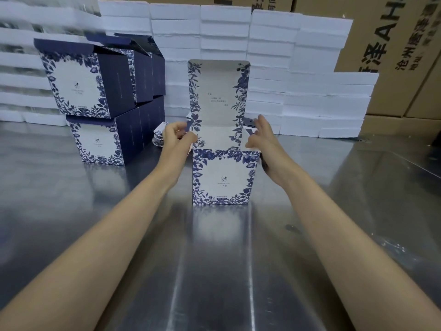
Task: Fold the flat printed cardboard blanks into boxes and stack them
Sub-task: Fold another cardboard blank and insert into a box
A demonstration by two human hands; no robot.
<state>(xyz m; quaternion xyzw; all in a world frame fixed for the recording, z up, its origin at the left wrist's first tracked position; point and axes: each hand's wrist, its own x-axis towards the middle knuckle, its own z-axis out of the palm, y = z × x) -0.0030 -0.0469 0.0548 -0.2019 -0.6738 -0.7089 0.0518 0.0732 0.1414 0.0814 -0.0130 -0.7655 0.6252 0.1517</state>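
Both my forearms reach forward over the worktop [214,271], one on each side of the box [222,180], which stands upright mid-worktop with its lid flap [218,91] raised. My left hand [177,137] curls its grip round the box's left side flap; my right hand [262,142] lies nearly flat (fingers straight, thumb at the rim) against the right side.

box [223,185]: white front framed by a blue leaf-and-flower print
lid [218,91]: white inside, with blue floral strips down both edges
stacked boxes [95,91]: the same white-and-blue floral fronts, plain navy sides
foam blocks [310,91]: plain white
table [214,271]: shiny silver-grey
cartons [393,32]: brown, black lettering
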